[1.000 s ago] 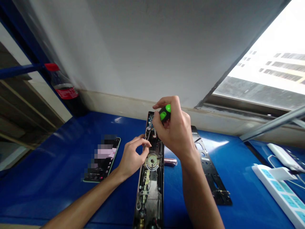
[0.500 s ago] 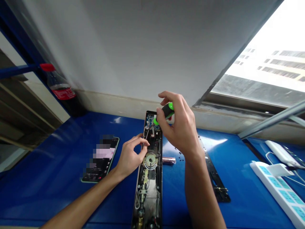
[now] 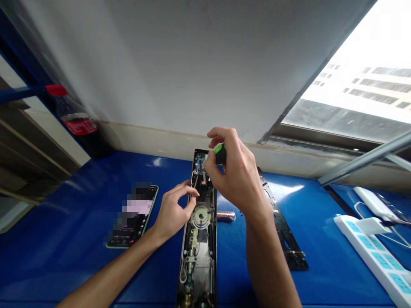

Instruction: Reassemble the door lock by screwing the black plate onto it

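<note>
A long, narrow black device housing [image 3: 199,239], open to show its inner parts, lies lengthwise in front of me. At its far end is a blue circuit board [image 3: 200,160] with thin white wires [image 3: 193,174]. My right hand [image 3: 236,175] grips a screwdriver [image 3: 221,155] with a black and green handle; its shaft slants down left toward the wires, and its tip is hard to make out. At the housing's left edge, my left hand [image 3: 175,209] has thumb and fingers pinched where a white wire runs down into them.
On the blue table [image 3: 154,273], a phone [image 3: 133,218] lies left and a wrapped pinkish cylinder [image 3: 226,216] right of the housing. Farther right are a black perforated plate [image 3: 287,233] and a white power strip [image 3: 369,252]. A cola bottle [image 3: 80,124] stands back left, by the wall.
My right hand has shifted slightly left and down, and less of the screwdriver handle shows now. The left hand keeps its pinch at the housing edge. The whole view has moved a little.
</note>
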A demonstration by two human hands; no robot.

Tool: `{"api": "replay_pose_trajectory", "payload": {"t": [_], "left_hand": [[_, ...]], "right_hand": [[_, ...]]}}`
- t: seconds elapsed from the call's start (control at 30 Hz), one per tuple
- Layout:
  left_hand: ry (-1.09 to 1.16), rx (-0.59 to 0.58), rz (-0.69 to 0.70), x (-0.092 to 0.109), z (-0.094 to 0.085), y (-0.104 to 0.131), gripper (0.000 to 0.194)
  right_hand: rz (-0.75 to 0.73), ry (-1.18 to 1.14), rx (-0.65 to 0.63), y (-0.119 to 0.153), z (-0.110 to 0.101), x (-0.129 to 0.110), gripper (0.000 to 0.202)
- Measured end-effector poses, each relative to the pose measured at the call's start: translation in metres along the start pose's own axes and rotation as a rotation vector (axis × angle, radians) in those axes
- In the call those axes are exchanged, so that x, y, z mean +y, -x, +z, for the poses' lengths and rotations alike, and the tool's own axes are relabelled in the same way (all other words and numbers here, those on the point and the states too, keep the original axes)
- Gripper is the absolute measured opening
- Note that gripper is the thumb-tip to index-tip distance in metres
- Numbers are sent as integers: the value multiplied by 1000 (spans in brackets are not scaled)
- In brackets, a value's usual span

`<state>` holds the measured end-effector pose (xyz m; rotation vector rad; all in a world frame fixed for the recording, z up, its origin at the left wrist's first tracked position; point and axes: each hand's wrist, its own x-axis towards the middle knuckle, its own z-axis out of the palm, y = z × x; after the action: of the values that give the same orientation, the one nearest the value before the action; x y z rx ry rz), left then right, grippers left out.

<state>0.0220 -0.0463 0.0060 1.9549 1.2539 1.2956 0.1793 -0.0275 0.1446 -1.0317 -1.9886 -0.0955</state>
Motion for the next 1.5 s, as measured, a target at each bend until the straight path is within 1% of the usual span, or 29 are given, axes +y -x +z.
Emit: {"api": "replay_pose_trajectory", "payload": {"t": [0.03, 0.07, 0.2, 0.23, 0.27, 0.37, 0.43, 0.53, 0.63, 0.7, 0.77, 0.87, 0.97, 1.03, 1.17, 1.2, 1.27, 1.33, 1.4, 1.43, 1.5], "left_hand": [[2, 1, 3, 0, 0, 0, 12], [2, 2, 4, 0, 1, 0, 12], [-16, 13, 4, 0, 1, -1, 13], [-21, 15, 4, 0, 1, -1, 13], [-25, 15, 4, 0, 1, -1, 13], [-29, 14, 6, 1, 0, -1, 13], [-28, 11, 3, 1, 0, -1, 13], [-29, 11, 4, 1, -1, 0, 12], [-29, 16, 15, 1, -1, -1, 11], [-30, 16, 21, 1, -1, -2, 11], [-29, 17, 23, 1, -1, -2, 11], [-28, 20, 20, 1, 0, -2, 12], [-15, 25, 8, -1, 1, 0, 13], [0, 33, -11, -3, 2, 2, 13], [17, 48, -47, -4, 5, 4, 14], [17, 50, -54, -4, 5, 4, 14], [22, 48, -65, -4, 5, 4, 13], [32, 49, -71, -3, 5, 4, 13], [38, 55, -71, -2, 4, 3, 13], [37, 59, -70, -1, 4, 3, 14], [36, 67, -61, 0, 4, 3, 14]], "right_hand": [[-1, -12, -9, 0, 0, 0, 34], [1, -15, -6, 0, 0, 0, 34], [28, -4, 30, -2, 3, 2, 16], [31, -8, 32, -2, 4, 2, 14], [27, -18, 23, -1, 4, 3, 16], [-3, -56, -25, 0, 3, 4, 32], [-26, -70, -42, 2, 2, 5, 39], [-59, -97, -19, 2, 4, 8, 40], [-75, -195, 20, 0, 9, 12, 40], [-56, -272, 37, 0, 13, 15, 37], [-27, -300, 52, 0, 14, 16, 35], [-10, -312, 29, 0, 13, 16, 38], [-20, -379, -9, 0, 12, 14, 42], [-9, -397, 24, 0, 14, 12, 38], [46, -319, 202, -1, 21, 12, 27], [53, -308, 220, -1, 22, 13, 27], [44, -338, 185, -1, 22, 13, 28], [19, -416, 94, -1, 20, 13, 35], [5, -489, 40, -1, 18, 13, 39], [8, -503, 38, -1, 17, 13, 38], [34, -475, 88, -1, 15, 11, 31]]}}
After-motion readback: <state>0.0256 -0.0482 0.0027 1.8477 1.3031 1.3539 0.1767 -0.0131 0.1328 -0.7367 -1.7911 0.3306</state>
